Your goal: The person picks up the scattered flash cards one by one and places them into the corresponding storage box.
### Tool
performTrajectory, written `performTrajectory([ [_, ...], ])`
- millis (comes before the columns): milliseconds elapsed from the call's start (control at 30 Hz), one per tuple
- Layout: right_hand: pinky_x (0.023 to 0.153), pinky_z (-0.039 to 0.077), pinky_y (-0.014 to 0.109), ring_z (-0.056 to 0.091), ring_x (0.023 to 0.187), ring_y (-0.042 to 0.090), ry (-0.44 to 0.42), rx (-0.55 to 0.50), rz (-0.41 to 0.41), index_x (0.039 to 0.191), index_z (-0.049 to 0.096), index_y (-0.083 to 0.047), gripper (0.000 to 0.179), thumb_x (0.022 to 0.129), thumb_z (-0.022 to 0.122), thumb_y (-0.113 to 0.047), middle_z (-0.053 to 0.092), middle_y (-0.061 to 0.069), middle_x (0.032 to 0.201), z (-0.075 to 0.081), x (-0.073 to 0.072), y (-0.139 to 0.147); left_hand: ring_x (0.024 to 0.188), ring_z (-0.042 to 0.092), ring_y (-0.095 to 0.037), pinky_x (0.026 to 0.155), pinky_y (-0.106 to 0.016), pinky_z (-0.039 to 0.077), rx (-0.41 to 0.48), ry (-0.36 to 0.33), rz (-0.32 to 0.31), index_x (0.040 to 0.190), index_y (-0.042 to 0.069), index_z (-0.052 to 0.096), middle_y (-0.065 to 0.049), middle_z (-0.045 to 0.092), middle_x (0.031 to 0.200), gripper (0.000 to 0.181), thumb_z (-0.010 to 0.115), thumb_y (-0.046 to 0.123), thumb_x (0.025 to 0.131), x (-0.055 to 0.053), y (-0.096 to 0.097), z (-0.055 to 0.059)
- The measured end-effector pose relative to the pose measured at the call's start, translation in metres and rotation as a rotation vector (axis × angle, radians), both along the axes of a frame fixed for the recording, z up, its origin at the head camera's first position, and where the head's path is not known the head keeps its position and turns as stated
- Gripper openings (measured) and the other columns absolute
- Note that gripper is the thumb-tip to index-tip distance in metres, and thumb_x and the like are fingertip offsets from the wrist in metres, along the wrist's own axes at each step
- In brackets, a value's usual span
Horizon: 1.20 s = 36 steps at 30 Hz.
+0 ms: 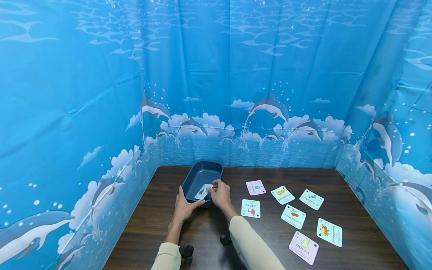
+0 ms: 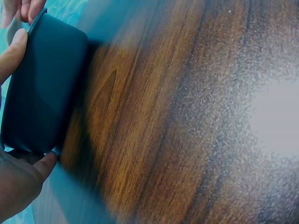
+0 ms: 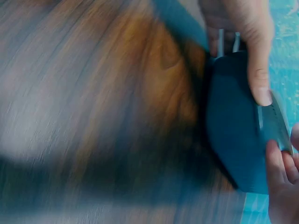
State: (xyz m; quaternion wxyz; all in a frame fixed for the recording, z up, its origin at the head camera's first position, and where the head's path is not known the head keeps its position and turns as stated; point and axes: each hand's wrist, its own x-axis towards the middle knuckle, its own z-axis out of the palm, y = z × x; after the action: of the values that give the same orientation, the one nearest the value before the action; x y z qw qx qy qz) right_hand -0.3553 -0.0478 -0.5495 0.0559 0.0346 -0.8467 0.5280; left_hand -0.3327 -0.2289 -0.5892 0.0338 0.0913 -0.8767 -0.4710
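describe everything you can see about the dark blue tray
The tray is a dark blue, rectangular container with rounded corners, smooth and apparently plastic. It sits open side up toward the far left of the table, its long sides running near to far. The left hand grips its near left corner, thumb at the near rim. The right hand holds a card over the near end; whether the card touches the tray is unclear.

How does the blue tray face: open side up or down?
Open side up: the head view looks down into the blue tray, showing its inside.
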Motion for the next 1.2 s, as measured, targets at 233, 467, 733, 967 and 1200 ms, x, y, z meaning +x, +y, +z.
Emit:
performTrajectory([
  [233,0.097,0.060,0.049,0.068,0.107,0.027,0.092,0.163,0.053,0.133,0.070,-0.001,0.037,0.101,0.077,-0.020,0.072,0.017,0.120,-0.001,0.004,0.003,0.152,0.031,-0.061,0.124,-0.072,0.030,-0.004,0.000,0.000,0.171,0.000,-0.005,-0.042,0.017,0.169,0.137,0.090,0.046,0.085,0.000,0.001,-0.001],
  [467,0.096,0.060,0.048,0.069,0.107,0.030,0.101,0.148,0.056,0.129,0.071,0.000,0.033,0.100,0.077,-0.015,0.071,0.017,0.117,-0.004,0.003,0.006,0.152,0.032,-0.060,0.124,-0.071,0.031,-0.016,0.002,-0.001,0.170,-0.001,-0.005,-0.042,0.018,0.169,0.136,0.090,0.046,0.085,0.001,0.000,-0.001],
  [733,0.097,0.060,0.049,0.070,0.110,0.032,0.087,0.112,0.069,0.129,0.070,0.000,0.033,0.101,0.076,-0.016,0.071,0.018,0.120,0.000,0.003,0.013,0.152,0.031,-0.061,0.123,-0.073,0.030,-0.012,-0.013,-0.007,0.171,-0.001,-0.005,-0.042,0.018,0.168,0.136,0.089,0.048,0.086,-0.001,0.000,0.000],
  [967,0.096,0.061,0.047,0.071,0.108,0.030,0.087,0.116,0.066,0.128,0.070,0.000,0.032,0.101,0.076,-0.015,0.072,0.018,0.119,0.003,0.002,0.021,0.152,0.031,-0.060,0.123,-0.074,0.030,-0.010,-0.021,-0.001,0.171,0.000,-0.002,-0.041,0.018,0.169,0.134,0.089,0.049,0.086,-0.003,-0.001,-0.001],
  [1200,0.095,0.060,0.048,0.067,0.099,0.026,0.085,0.129,0.042,0.129,0.069,0.003,0.034,0.100,0.077,-0.013,0.073,0.019,0.115,-0.003,0.000,0.032,0.152,0.031,-0.060,0.123,-0.072,0.030,-0.012,-0.018,0.002,0.171,0.000,-0.004,-0.041,0.018,0.169,0.136,0.090,0.047,0.085,-0.002,0.000,-0.001],
])
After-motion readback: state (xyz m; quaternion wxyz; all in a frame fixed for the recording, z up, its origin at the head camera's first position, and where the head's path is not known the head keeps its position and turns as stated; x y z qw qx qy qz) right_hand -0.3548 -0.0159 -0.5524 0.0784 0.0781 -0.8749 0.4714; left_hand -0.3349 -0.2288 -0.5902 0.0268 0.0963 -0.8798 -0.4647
